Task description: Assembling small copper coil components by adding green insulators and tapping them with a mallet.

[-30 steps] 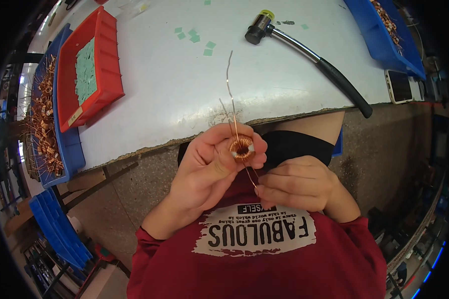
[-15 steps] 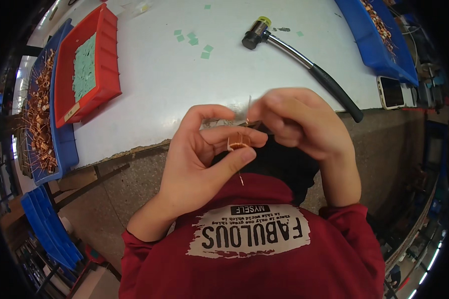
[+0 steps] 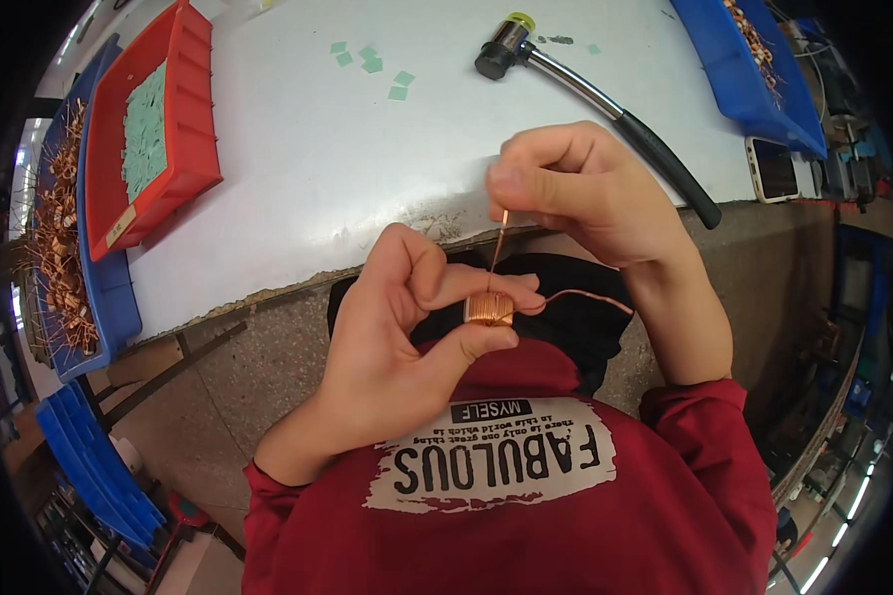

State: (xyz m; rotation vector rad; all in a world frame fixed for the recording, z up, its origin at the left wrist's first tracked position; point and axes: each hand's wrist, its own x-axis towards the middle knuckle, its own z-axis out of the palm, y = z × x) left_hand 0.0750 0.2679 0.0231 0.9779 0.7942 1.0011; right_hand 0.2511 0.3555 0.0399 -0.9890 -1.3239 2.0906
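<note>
A small coil wound with copper wire (image 3: 489, 308) is pinched between the thumb and fingers of my left hand (image 3: 392, 342), in front of the table's edge. One copper wire end (image 3: 500, 243) rises from the coil, drawn straight. My right hand (image 3: 585, 188) grips the top of that wire between thumb and forefinger, above and to the right of the coil. A second wire end (image 3: 590, 294) curves off to the right, free of both hands. My left fingers hide part of the coil.
On the white table (image 3: 298, 129) lie a rubber-headed hammer (image 3: 605, 109), several green paper squares (image 3: 370, 61) and a phone (image 3: 772, 170). A red bin (image 3: 196, 119) of green pieces stands left, beside a blue bin (image 3: 114, 307) of copper coils. Another blue bin (image 3: 754, 109) sits far right.
The coil has turned in my left hand, and a wire end now sticks out to the right. My right hand has moved up slightly, and the wire it holds now shows taut.
</note>
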